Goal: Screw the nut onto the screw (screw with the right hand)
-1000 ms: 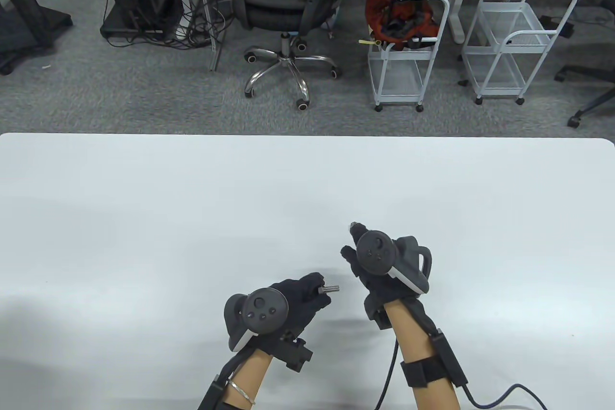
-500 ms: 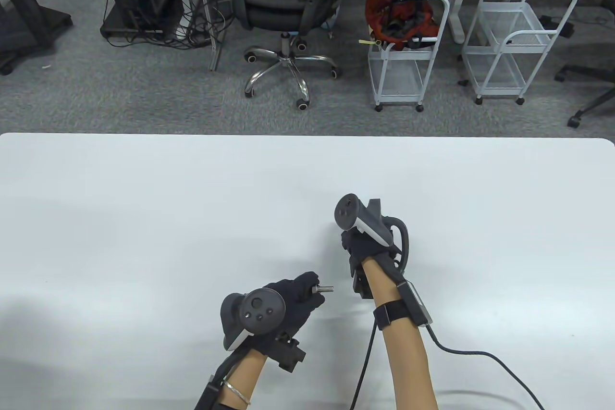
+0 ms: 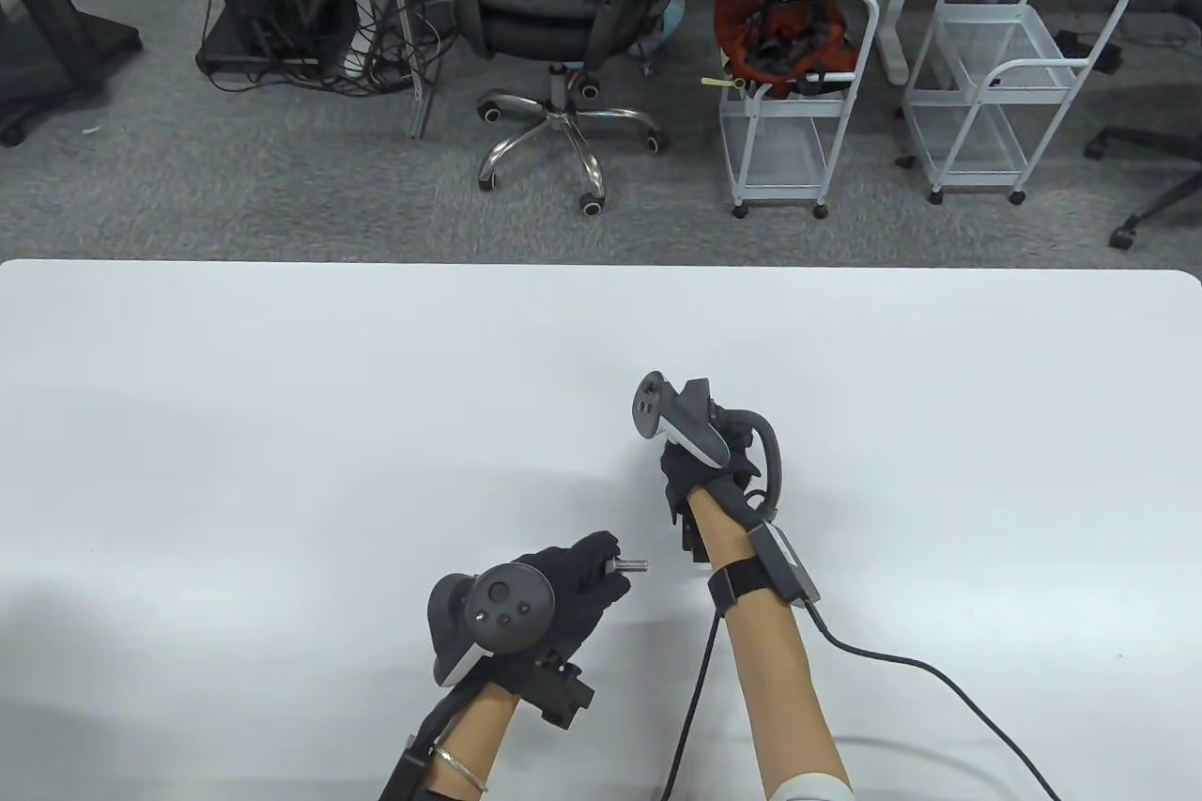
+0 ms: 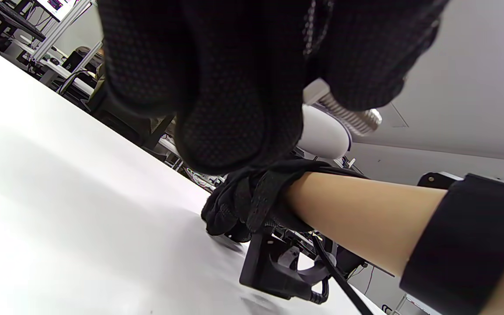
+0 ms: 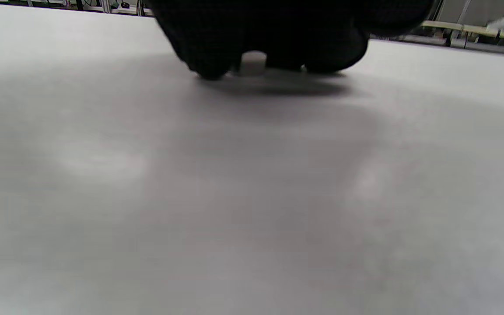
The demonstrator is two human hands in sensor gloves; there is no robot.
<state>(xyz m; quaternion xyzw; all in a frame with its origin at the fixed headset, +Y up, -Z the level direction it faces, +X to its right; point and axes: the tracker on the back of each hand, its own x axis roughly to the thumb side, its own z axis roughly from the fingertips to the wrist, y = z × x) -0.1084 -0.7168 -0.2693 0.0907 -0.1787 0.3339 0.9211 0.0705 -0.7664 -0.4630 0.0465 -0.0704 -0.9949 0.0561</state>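
a person in black sensor gloves works at a white table [image 3: 282, 388]. taking the screw [image 3: 633, 566] as the landmark: the left hand [image 3: 573, 576] sits just on its left, pinching the head end between fingertips, so the bare threaded shank sticks out clear of the glove. the screw's long axis lies roughly level with the tabletop, and its free tip points to the right, toward the right forearm. in the left wrist view the threaded shank [image 4: 351, 117] juts from the pinching fingers [image 4: 365, 57], tip free and nothing threaded onto it.

the right hand [image 3: 700, 472] is beyond the screw and a little to its right, well apart from it, fingers angled down onto the table. in the right wrist view the fingertips [image 5: 210, 61] are bunched together, touching the tabletop around a small pale object, probably the nut [image 5: 253, 63]. whether they already pinch it or only close in around it cannot be told; it looks to be resting on the surface.

the step in hand appears to be picking up the nut, so no threading has begun. the next move likely calls for a firm pinch on the nut, lifting it, carrying it back to the screw's tip, lining its hole up square with the shank, then turning it with the right hand while the left keeps the screw steady.
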